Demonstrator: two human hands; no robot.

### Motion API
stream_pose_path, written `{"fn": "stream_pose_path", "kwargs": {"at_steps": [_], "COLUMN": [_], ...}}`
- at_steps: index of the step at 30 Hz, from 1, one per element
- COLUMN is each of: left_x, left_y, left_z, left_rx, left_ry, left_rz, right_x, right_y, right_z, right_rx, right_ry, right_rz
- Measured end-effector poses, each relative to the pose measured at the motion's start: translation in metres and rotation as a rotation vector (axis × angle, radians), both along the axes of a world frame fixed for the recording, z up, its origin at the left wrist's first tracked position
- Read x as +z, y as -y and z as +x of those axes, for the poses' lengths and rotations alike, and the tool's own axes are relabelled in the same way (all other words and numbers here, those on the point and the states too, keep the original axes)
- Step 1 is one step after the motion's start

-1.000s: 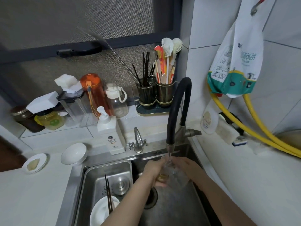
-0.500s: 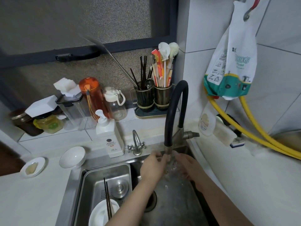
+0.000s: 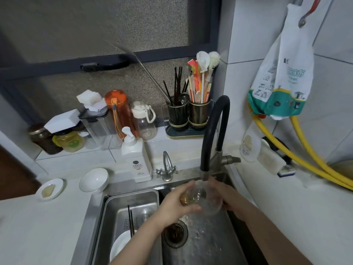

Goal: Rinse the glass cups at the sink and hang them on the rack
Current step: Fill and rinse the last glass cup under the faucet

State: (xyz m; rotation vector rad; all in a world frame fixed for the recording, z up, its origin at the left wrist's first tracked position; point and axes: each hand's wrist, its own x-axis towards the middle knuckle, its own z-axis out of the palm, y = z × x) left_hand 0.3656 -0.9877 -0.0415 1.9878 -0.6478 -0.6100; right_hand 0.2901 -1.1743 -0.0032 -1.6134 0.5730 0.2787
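- Head view, nearest first: 2 forearms reaching in from the bottom edge over the steel sink (image 3: 236, 243), water splashing on its floor beside the drain (image 3: 174, 234).
- Left of the drain, an inset steel tray (image 3: 114, 207) holding a white plate (image 3: 120, 245) and dark chopsticks (image 3: 130, 220).
- Above the drain, 1 glass cup (image 3: 204, 199) held between both hands, right under the spout of the black tap (image 3: 214, 131).
- Left hand (image 3: 175, 204) wrapped around the cup's near-left side, fingers curled on the glass.
- Right hand (image 3: 232, 197) against the cup's far-right side; seemingly gripping too, though its fingers largely hidden behind the glass.
- Cup tilted, mouth turned up and toward the camera to catch the stream; long axis slanting from the near rim down and away to the base. Amber tint at the left wall, possibly residue or a reflection; cannot tell which.
- Progress, as a judgement: rinsing under way on this cup, nothing hung yet as far as visible; no rack and no other glass cups in sight, so hanging and any further cups left to do.
- Farther back: soap bottle (image 3: 136, 159), white bowl (image 3: 93, 179), small dish (image 3: 50, 189) on the counter.
- Farthest: jars and bottles on the ledge, utensil holder (image 3: 188, 115) by the window, yellow hose (image 3: 313, 159) on the right wall.
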Motion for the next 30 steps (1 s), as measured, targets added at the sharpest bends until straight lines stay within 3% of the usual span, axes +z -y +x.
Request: {"fn": "stream_pose_path", "kwargs": {"at_steps": [4,8,19,30], "left_x": [-0.003,-0.001,0.013,0.002], "left_y": [-0.001,-0.001,0.017,0.044], "left_z": [-0.002,-0.005,-0.008,-0.010], "left_rx": [0.174,0.201,-0.097,0.138], "left_ry": [-0.291,-0.443,0.073,-0.015], "left_rz": [-0.185,-0.227,0.146,0.026], "right_x": [-0.013,-0.019,-0.010,-0.010], "right_y": [0.002,-0.001,0.014,0.016], "right_z": [-0.013,-0.016,-0.009,-0.002], "right_rx": [0.198,0.244,0.281,0.209], "right_ry": [0.276,0.361,0.275,0.281], "right_rz": [0.083,0.083,-0.085,-0.047]}}
